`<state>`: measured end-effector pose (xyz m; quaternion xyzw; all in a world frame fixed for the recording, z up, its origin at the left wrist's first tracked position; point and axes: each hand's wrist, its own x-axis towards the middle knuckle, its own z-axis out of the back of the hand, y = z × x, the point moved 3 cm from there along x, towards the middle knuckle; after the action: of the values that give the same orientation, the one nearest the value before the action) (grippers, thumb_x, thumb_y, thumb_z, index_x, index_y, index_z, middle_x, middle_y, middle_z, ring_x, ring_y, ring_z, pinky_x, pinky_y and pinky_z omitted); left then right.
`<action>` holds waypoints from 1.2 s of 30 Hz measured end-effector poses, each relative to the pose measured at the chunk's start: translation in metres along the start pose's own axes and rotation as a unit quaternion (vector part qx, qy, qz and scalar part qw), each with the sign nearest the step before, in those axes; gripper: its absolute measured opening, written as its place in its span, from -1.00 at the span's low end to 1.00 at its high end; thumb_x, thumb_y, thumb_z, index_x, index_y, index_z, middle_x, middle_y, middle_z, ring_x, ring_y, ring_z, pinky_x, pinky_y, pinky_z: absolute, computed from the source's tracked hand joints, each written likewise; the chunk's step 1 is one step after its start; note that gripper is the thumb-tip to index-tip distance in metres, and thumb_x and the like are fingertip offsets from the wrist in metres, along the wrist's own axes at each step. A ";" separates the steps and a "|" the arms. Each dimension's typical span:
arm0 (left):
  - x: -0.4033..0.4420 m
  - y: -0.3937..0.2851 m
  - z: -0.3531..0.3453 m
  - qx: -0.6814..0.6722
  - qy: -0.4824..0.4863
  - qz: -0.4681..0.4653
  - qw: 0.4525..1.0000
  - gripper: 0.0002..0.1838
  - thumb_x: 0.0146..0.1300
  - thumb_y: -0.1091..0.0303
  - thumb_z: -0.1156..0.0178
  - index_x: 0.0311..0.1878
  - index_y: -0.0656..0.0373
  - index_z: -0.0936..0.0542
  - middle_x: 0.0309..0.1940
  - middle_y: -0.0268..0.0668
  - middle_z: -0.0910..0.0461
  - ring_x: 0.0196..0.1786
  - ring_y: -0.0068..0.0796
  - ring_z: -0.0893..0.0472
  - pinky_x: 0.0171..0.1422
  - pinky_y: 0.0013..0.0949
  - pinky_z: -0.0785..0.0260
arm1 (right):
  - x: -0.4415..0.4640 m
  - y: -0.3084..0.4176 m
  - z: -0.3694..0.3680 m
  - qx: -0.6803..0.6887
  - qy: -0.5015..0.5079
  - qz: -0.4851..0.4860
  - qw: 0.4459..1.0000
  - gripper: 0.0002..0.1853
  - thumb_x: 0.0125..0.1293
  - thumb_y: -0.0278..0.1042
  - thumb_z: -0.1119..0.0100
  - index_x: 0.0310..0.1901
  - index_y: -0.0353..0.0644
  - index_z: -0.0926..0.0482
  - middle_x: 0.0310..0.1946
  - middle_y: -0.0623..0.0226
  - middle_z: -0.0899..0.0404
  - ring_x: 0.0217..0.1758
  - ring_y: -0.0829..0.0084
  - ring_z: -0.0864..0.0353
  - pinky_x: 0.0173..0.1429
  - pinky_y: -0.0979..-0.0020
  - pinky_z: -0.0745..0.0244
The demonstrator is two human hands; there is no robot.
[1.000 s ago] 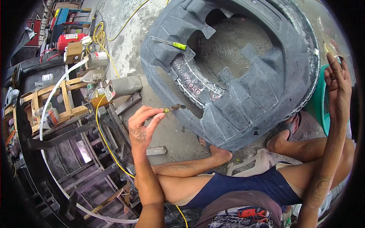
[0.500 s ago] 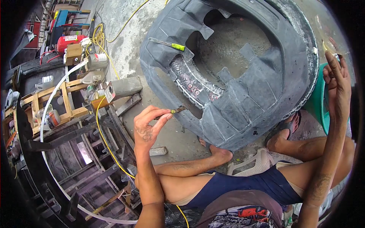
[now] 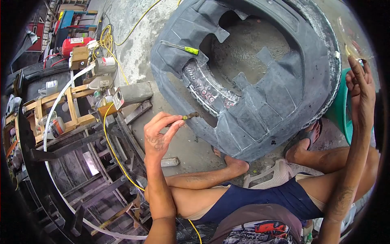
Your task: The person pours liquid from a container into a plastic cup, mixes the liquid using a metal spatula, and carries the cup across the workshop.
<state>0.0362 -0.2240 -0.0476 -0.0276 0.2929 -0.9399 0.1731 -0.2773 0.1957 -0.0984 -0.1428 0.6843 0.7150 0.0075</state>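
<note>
My left hand [image 3: 157,134] pinches a small tool [image 3: 190,116] with a yellow-green handle and a dark, worn tip. That tip touches or hovers just over the near-left rim of a large grey moulded shell [image 3: 260,122] with cutouts. My right hand [image 3: 360,91] is raised at the far right, fingers bent together around something see-through that I cannot make out. On the shell's upper left lies a thin tool with a bright green handle [image 3: 191,50]. A tyre [image 3: 207,91] with raised lettering shows through one cutout.
A green bucket [image 3: 341,107] stands under my right arm. To the left are a metal can [image 3: 132,93], a wooden crate [image 3: 75,105], bottles, a red tank [image 3: 75,44], and dark frames [image 3: 93,162]. A yellow cord [image 3: 107,142] and a white hose [image 3: 48,134] run along the floor.
The view shifts very slightly. My left hand keeps its pinch, with the tool's tip moved a little along the rim. My right hand looks unchanged.
</note>
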 end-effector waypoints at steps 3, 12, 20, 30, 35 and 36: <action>0.000 -0.001 0.000 0.005 0.002 0.001 1.000 -0.84 0.14 0.57 -0.44 -0.18 0.32 -0.75 -0.35 -0.19 -0.70 -0.33 -0.41 -0.69 -0.24 -0.42 -0.48 | 0.001 -0.001 0.001 0.013 0.023 0.000 1.000 -0.21 0.51 -0.22 -0.18 0.54 -0.41 0.01 0.27 0.26 -0.55 -0.09 0.68 -0.56 0.10 0.65 -0.47; 0.000 -0.001 0.002 0.007 -0.004 0.003 1.000 -0.83 0.14 0.57 -0.44 -0.17 0.32 -0.75 -0.34 -0.19 -0.70 -0.32 -0.42 -0.70 -0.21 -0.43 -0.51 | 0.004 -0.005 0.009 0.022 0.030 0.003 0.999 -0.22 0.52 -0.22 -0.16 0.55 -0.38 0.03 0.29 0.23 -0.53 -0.01 0.66 -0.57 0.16 0.61 -0.48; -0.001 -0.004 -0.003 -0.001 0.007 -0.014 1.000 -0.84 0.13 0.55 -0.46 -0.20 0.28 -0.76 -0.39 -0.23 -0.67 -0.38 -0.45 -0.63 -0.31 -0.41 -0.43 | 0.003 -0.003 0.004 0.025 0.015 -0.007 1.000 -0.24 0.51 -0.20 -0.18 0.53 -0.37 -0.04 0.29 0.27 -0.54 0.06 0.69 -0.57 0.19 0.60 -0.45; -0.004 -0.008 -0.003 -0.011 0.040 -0.016 0.999 -0.82 0.08 0.51 -0.50 -0.22 0.26 -0.76 -0.43 -0.25 -0.64 -0.40 -0.44 -0.59 -0.32 -0.39 -0.40 | 0.002 -0.002 -0.001 0.021 0.008 -0.006 1.000 -0.28 0.48 -0.21 -0.22 0.50 -0.36 -0.12 0.18 0.34 -0.59 -0.11 0.73 -0.57 0.04 0.68 -0.47; -0.005 -0.007 0.001 -0.008 0.029 -0.018 0.999 -0.83 0.09 0.52 -0.49 -0.21 0.26 -0.77 -0.41 -0.24 -0.66 -0.38 -0.44 -0.62 -0.30 -0.41 -0.41 | 0.002 0.000 -0.002 0.019 0.013 -0.008 1.000 -0.29 0.49 -0.23 -0.21 0.50 -0.36 -0.12 0.17 0.35 -0.60 -0.13 0.73 -0.57 0.03 0.68 -0.47; -0.005 -0.006 0.003 -0.004 0.022 -0.019 1.000 -0.83 0.10 0.53 -0.49 -0.21 0.26 -0.77 -0.40 -0.24 -0.68 -0.38 -0.44 -0.63 -0.29 -0.42 -0.42 | 0.003 -0.001 -0.001 0.019 0.013 -0.008 1.000 -0.29 0.49 -0.23 -0.21 0.50 -0.36 -0.12 0.17 0.35 -0.60 -0.13 0.73 -0.57 0.03 0.68 -0.47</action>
<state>0.0392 -0.2192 -0.0419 -0.0133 0.2993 -0.9424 0.1489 -0.2799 0.1946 -0.1003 -0.1572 0.6968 0.6998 0.0069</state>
